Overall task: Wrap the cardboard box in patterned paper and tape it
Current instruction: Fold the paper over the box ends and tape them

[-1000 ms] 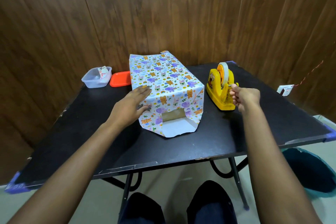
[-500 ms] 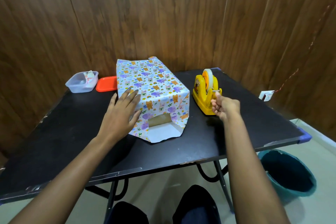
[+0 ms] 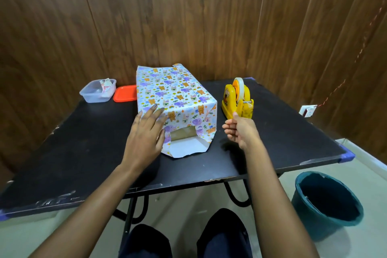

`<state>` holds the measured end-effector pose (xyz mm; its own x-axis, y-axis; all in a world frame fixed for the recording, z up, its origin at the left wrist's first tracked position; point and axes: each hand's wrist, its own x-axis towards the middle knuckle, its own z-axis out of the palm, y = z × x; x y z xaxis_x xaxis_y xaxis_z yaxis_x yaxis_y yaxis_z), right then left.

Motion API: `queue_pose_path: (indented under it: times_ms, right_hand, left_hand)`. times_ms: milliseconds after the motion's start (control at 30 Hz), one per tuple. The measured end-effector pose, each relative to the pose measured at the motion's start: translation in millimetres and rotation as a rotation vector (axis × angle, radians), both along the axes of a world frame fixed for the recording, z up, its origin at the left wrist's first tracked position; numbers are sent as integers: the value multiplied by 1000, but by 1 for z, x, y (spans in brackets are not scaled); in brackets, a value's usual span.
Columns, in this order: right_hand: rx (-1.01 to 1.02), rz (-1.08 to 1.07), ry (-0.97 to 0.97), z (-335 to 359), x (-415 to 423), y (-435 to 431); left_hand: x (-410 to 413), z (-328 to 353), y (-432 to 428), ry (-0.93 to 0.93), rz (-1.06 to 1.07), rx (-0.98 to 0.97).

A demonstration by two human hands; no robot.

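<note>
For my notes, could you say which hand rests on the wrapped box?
The left hand, flat on the patterned paper; the right hand pinches tape by the dispenser.

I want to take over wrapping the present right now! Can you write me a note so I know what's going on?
Left hand: flat on the near left corner of the box, pressing the paper down.
Right hand: at the front of the dispenser, fingers curled; can't tell if they hold anything.
Done: paper covers top and sides.
Left: near end open, box showing; fold flaps and tape.
</note>
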<state>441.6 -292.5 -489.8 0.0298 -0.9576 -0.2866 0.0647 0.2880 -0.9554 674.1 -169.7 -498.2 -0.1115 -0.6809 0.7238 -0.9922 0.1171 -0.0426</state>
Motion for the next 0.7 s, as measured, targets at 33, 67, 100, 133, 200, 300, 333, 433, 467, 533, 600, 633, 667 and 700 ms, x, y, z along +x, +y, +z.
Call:
queue_pose_path:
  times_ms: [33,67,100,133,200,300,333,433,467,533,600,633,667,700]
  right_hand:
    - [-24,22,45,-1,5,1]
    - [-56,48,91,-3,12,0]
    - [-99,77,151,-6,19,0]
    - [-154,101,231,-9,24,-3]
    - [-245,119,412,-13,33,-7]
    - [-268,85,597,-19,38,-16]
    - [-270,78,615,-19,38,-17]
    - [-229,114,592,-22,36,-20]
    - [-224,120,575,-23,36,-23]
    - [-191,122,452,-27,37,-29]
    - [-136,138,315,-27,38,-27]
    - [-137,146,305,-26,37,-23]
    - [-164,159,333,-26,35,-19]
    - [-202,176,374,-26,33,-15]
  left_hand:
    - [-2,-2,2,24,14,-11]
    - [-3,-4,6,63,39,-21]
    - [-4,-7,10,108,76,-29]
    - [-6,-10,13,150,111,-33]
    - [-12,-17,18,240,165,8]
    - [-19,-24,19,466,234,206]
    - [-19,-26,17,513,260,257]
    - [-19,-30,10,469,266,392]
    - [-20,-31,9,403,254,429]
    - [-19,-36,5,251,244,460]
    - [-16,-37,2,138,235,437]
    - [-14,-37,0,90,219,419]
    - [-12,-37,-2,58,199,392]
    - [-9,-39,-4,21,181,362]
